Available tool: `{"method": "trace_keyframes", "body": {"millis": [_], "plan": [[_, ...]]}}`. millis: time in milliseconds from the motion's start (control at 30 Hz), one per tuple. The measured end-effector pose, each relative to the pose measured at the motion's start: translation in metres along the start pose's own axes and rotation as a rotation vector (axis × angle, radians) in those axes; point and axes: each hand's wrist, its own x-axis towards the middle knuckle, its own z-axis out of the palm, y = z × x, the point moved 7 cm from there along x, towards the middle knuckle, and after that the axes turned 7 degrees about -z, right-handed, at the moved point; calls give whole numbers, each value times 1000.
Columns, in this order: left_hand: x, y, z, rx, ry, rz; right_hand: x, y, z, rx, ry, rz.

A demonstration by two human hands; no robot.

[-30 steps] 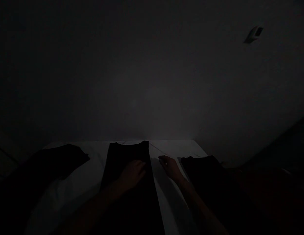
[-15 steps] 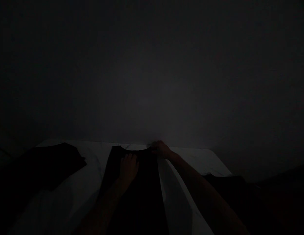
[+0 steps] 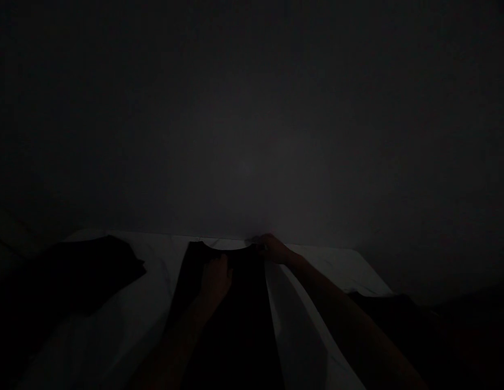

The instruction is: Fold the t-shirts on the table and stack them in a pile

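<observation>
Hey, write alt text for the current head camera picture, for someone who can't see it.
A person's left hand is on or just over a dark garment on a white table; the right hand is at its far right corner. Dark cloth lies to the left, more cloth to the right, and a wall rises behind in dim light.

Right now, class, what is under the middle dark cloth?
The pale table shows on both sides of the middle dark cloth; whatever lies directly beneath it is hidden.

- Left hand (image 3: 216, 275): bare — a soft-edged shape in very dim light.
- Right hand (image 3: 275, 249): bare, details lost in shadow.
- Left forearm (image 3: 182, 336) and right forearm (image 3: 336, 306): bare — smooth, tapering towards the wrists.
</observation>
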Motion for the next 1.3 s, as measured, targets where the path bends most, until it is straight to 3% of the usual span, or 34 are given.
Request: {"method": "trace_keyframes", "body": {"millis": [167, 333, 533, 700, 867, 1067, 1300], "plan": [[5, -1, -4, -146, 23, 11, 1, -1, -2, 54, 44, 34], [6, 0, -9, -330, -62, -52, 5, 4, 0, 74, 36, 69], [-1, 13, -22, -593, -71, 56, 2, 13, 3, 73, 15, 126], [-10, 19, -28, -715, -205, 58, 0, 13, 4, 89, 18, 146], [-11, 20, -38, -690, -213, 94, 4, 11, 8, 114, -13, 119], [-5, 6, -30, -476, -222, 36, 3, 13, 7, 146, -46, 87], [-3, -2, -32, -472, -204, 33, 2, 17, 6, 157, -79, 88]]}}
